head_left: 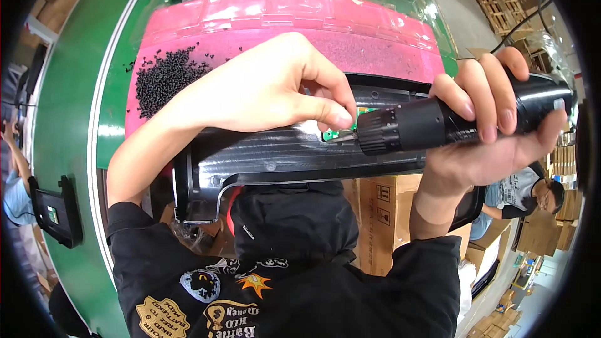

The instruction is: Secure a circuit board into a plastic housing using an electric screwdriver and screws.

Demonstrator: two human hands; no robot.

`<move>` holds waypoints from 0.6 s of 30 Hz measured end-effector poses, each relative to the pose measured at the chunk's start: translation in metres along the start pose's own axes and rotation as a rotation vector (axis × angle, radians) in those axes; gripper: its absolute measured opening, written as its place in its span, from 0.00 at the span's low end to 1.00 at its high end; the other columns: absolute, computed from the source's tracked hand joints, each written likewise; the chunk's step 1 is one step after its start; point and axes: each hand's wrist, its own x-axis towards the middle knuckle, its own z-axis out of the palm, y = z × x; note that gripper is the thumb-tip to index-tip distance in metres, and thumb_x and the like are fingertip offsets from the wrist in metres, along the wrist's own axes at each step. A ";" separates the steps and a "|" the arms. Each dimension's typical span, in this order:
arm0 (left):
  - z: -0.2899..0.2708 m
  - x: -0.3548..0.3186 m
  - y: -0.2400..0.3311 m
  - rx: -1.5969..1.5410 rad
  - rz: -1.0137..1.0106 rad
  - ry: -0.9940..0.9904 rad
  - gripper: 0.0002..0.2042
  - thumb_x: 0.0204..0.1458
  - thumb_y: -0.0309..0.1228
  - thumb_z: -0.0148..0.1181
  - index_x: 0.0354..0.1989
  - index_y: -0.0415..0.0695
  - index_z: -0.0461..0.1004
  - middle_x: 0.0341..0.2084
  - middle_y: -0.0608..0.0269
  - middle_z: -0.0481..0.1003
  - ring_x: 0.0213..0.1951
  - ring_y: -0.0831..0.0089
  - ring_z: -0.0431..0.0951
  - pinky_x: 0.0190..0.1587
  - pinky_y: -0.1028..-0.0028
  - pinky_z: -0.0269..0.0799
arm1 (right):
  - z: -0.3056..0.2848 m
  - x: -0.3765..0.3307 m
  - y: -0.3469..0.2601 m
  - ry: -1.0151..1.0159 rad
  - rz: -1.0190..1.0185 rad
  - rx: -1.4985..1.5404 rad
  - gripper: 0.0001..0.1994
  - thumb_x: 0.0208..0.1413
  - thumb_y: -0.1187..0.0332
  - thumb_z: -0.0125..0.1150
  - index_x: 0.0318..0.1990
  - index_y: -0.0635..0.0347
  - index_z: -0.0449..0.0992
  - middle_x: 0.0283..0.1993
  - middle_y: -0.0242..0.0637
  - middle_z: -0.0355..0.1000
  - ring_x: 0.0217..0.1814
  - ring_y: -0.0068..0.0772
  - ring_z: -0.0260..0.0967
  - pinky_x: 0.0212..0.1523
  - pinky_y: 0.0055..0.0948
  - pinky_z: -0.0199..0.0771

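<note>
My right hand is wrapped round a black electric screwdriver, held nearly level with its bit pointing left. The bit's tip is over a small green circuit board, which lies in a long black plastic housing. My left hand reaches across the housing, its fingers curled and the thumb and forefinger pinched close to the bit. Whatever sits between those fingertips is too small or hidden to name. Part of the board is covered by my left fingers and the screwdriver's nose.
A heap of small black screws lies on the pink mat at the left. Clear plastic trays stand behind, some with green boards. Cardboard boxes are below the table edge. Other people sit at far left and right.
</note>
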 end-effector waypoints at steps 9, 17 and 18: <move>0.006 0.027 -0.018 -0.193 -0.065 -0.062 0.06 0.55 0.25 0.64 0.36 0.35 0.82 0.28 0.59 0.83 0.33 0.74 0.84 0.35 0.77 0.76 | -0.014 -0.019 -0.023 -0.028 -0.155 -0.190 0.20 0.46 0.58 0.69 0.41 0.53 0.67 0.20 0.20 0.67 0.19 0.14 0.65 0.32 0.20 0.65; 0.016 0.030 -0.029 -0.078 0.013 -0.069 0.08 0.49 0.28 0.71 0.35 0.37 0.83 0.27 0.58 0.83 0.29 0.76 0.81 0.35 0.76 0.75 | -0.020 -0.017 -0.025 -0.103 -0.253 -0.390 0.20 0.39 0.58 0.72 0.36 0.52 0.68 0.18 0.17 0.69 0.17 0.11 0.65 0.33 0.18 0.68; 0.016 0.030 -0.027 -0.068 -0.031 -0.051 0.09 0.49 0.28 0.71 0.35 0.36 0.83 0.27 0.58 0.83 0.29 0.76 0.81 0.35 0.76 0.75 | -0.021 -0.017 -0.022 -0.093 -0.265 -0.382 0.20 0.39 0.57 0.72 0.36 0.52 0.68 0.18 0.17 0.69 0.17 0.11 0.66 0.33 0.17 0.68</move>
